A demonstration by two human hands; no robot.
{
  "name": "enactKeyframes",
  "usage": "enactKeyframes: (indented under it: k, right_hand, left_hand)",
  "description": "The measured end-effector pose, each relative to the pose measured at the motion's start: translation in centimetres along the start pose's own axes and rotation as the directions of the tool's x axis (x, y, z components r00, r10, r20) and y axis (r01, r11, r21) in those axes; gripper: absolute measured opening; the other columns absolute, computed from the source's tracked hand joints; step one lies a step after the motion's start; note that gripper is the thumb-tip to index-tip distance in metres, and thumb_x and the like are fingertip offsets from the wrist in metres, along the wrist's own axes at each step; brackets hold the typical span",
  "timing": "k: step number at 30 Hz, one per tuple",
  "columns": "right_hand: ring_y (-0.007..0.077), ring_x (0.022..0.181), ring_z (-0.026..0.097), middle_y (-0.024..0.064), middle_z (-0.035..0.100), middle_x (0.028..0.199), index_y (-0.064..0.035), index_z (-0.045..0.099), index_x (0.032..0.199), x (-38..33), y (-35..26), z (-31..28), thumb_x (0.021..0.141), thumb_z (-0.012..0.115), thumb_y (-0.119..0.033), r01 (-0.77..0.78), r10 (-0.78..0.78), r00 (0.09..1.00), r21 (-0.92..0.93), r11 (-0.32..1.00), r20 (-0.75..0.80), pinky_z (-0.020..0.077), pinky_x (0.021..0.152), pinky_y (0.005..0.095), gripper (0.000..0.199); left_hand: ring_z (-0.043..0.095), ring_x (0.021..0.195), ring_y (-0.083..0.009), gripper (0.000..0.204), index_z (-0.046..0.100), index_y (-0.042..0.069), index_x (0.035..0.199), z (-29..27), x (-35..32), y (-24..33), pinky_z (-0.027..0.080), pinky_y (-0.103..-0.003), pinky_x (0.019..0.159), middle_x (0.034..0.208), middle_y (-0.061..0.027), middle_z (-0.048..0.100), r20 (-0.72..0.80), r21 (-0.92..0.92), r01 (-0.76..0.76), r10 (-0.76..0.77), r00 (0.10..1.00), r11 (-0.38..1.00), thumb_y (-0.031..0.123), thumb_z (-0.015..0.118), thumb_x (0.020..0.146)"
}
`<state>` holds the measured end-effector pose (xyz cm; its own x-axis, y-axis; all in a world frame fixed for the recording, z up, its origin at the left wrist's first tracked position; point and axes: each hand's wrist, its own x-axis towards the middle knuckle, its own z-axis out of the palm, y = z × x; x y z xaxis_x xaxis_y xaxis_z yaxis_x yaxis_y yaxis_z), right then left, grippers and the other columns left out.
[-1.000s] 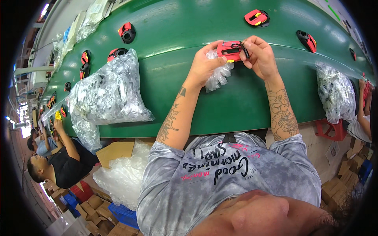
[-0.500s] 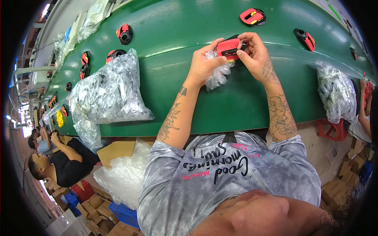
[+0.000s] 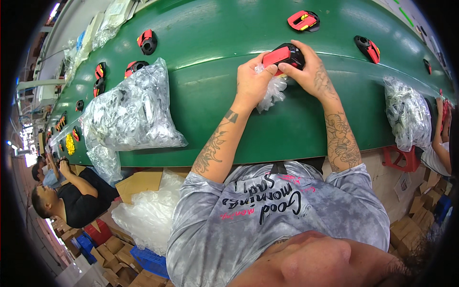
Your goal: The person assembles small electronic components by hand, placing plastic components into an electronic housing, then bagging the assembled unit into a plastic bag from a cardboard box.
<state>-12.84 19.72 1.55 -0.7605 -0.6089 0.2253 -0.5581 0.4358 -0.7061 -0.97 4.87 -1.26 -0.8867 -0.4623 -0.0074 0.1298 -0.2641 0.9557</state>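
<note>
A red-and-black computer mouse [image 3: 283, 55] sits just above centre frame, pinched between a worker's two hands over a green conveyor belt [image 3: 205, 28]. The left hand [image 3: 251, 82] closes on the mouse's near end while also clutching a small crumpled clear plastic bag [image 3: 273, 91] beneath it; the right hand [image 3: 311, 71] wraps over the far side, fingers curled around the shell. The step in hand appears to be bagging: the mouse is poised at the bag but not yet inside, and the move ahead would call for finding the bag's mouth and holding it open. More mice ride the belt at upper centre [image 3: 303, 20], upper right [image 3: 367, 48] and upper left [image 3: 147, 41]. Large bags of clear wrappers lie at left [image 3: 131, 112] and right [image 3: 406, 112]. A seated co-worker [image 3: 71, 198] works at lower left.
</note>
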Motion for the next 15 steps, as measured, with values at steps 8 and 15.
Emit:
enactKeyframes:
  k: [8, 15]
  right_hand:
    - [0.0261, 0.115, 0.060, 0.0176, 0.056, 0.127, -0.0024, 0.059, 0.131, 0.1, 0.7, 1.5, 0.074, 0.087, -0.039, -0.142, 0.125, 0.990, 0.419, 0.897, 0.068, 0.0513, 0.099, 0.0388, 0.073]
    - [0.0239, 0.111, 0.060, 0.0132, 0.054, 0.123, -0.0047, 0.060, 0.126, -0.2, -0.8, 2.3, 0.071, 0.090, -0.026, -0.061, 0.083, 0.994, 0.262, 0.963, -0.074, 0.0526, 0.096, 0.0378, 0.067]
  left_hand:
    - [0.065, 0.094, -0.0109, 0.035, 0.066, -0.006, 0.127, 0.5, -0.5, 0.3, 0.054, -0.027, 0.085, 0.104, -0.0078, 0.073, -0.025, 0.211, -0.088, 0.095, 0.995, 0.974, 0.004, 0.067, 0.093]
    - [0.067, 0.093, -0.0147, 0.037, 0.061, -0.012, 0.129, -0.6, 0.3, -0.7, 0.056, -0.029, 0.084, 0.109, -0.0120, 0.071, -0.029, 0.038, 0.031, -0.029, 0.999, 0.999, 0.001, 0.065, 0.094]
